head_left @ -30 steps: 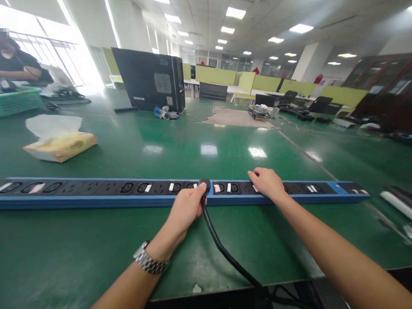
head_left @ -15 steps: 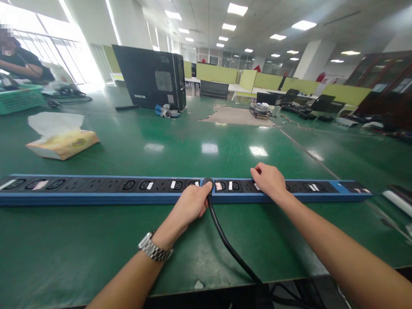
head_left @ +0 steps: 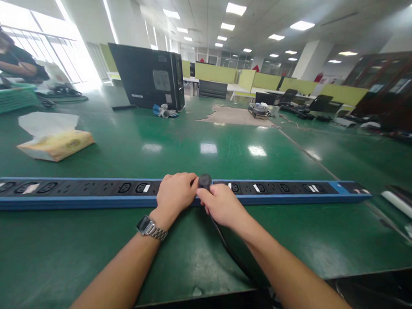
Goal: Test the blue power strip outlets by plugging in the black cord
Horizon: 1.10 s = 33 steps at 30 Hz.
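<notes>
A long blue power strip lies across the green table. At its middle, the left hand rests on the strip, curled, just left of a black plug seated in it. The right hand pinches the plug (its cable runs toward the near table edge). A tissue box sits well behind the strip's left end.

Power strip: lies crosswise on table. Tissue box: behind it, left. Computer tower: farther behind. Basket: far behind, leftmost.
</notes>
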Available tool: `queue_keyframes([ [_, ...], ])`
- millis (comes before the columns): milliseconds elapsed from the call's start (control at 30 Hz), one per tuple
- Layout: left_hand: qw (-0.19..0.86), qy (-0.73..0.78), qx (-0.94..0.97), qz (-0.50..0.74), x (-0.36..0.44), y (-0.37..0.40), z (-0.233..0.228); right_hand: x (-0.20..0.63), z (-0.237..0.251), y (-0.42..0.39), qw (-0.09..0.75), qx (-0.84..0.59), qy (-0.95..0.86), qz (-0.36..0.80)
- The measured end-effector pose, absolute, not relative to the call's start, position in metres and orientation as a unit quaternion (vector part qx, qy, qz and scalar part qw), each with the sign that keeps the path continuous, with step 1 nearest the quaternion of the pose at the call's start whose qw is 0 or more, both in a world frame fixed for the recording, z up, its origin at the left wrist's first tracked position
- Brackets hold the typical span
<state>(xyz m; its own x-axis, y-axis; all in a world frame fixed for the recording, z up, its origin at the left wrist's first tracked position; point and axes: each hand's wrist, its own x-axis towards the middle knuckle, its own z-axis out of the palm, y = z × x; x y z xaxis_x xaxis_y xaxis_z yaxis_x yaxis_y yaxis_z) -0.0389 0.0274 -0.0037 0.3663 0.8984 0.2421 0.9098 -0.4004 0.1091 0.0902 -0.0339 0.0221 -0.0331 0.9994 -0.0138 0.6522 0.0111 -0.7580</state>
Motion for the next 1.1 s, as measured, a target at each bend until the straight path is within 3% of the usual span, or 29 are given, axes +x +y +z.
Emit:
queue_keyframes([
  [67, 0.03, -0.547, -0.825, -0.136, -0.039, 0.026, -0.003, 0.101, 0.035, -0.039, 0.388, -0.587, -0.63, 0.329],
  [133, 0.039, -0.545, -0.825, -0.145, -0.039, 0.025, -0.002, 0.119, 0.05, -0.046, 0.437, -0.556, -0.598, 0.377],
  [233, 0.038, -0.544, -0.824, -0.153, -0.039, 0.026, -0.004, 0.157, 0.061, -0.055, 0.392, -0.597, -0.535, 0.452],
  [433, 0.034, -0.551, -0.819, -0.158, -0.038, 0.026, -0.005, 0.21, 0.035, -0.063, 0.287, -0.717, -0.413, 0.482],
  [900, 0.018, -0.548, -0.821, -0.161, -0.04, 0.026, -0.004, 0.191, 0.025, -0.062, 0.268, -0.711, -0.407, 0.507],
  [1100, 0.014, -0.542, -0.825, -0.162, -0.04, 0.025, -0.004, 0.194, 0.025, -0.064, 0.292, -0.677, -0.341, 0.584],
])
